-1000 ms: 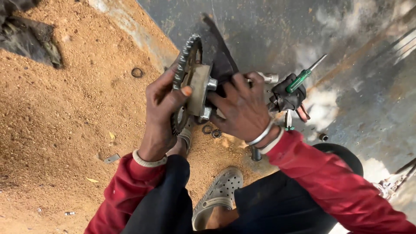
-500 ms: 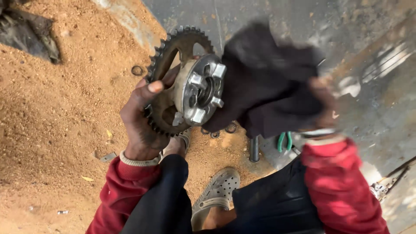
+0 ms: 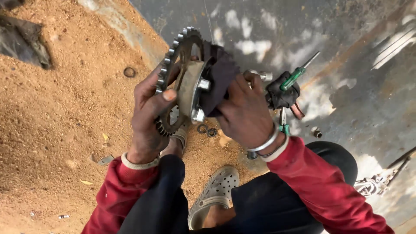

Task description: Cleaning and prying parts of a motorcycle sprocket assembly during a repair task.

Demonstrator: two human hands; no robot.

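Observation:
My left hand (image 3: pixel 149 117) grips a toothed metal sprocket (image 3: pixel 173 69) with a pale hub (image 3: pixel 193 93) bolted to it, held on edge in front of me. Pressed against the hub's face is a dark rag (image 3: pixel 219 80), and my right hand (image 3: pixel 245 110) is closed on that rag. A metal bangle circles my right wrist. Both arms wear red sleeves.
On the grey metal sheet (image 3: pixel 346 99) lie a green-handled screwdriver (image 3: pixel 297 76), a dark part (image 3: pixel 284 95), pliers (image 3: pixel 284 123) and a small socket (image 3: pixel 317 133). Washers (image 3: pixel 207 130) lie by my grey clog (image 3: pixel 216 193). Sandy ground (image 3: pixel 65 130) spreads to the left.
The sprocket has turned from face-on back to edge-on. My right hand came down from its raised, blurred position and pressed the rag against the hub again.

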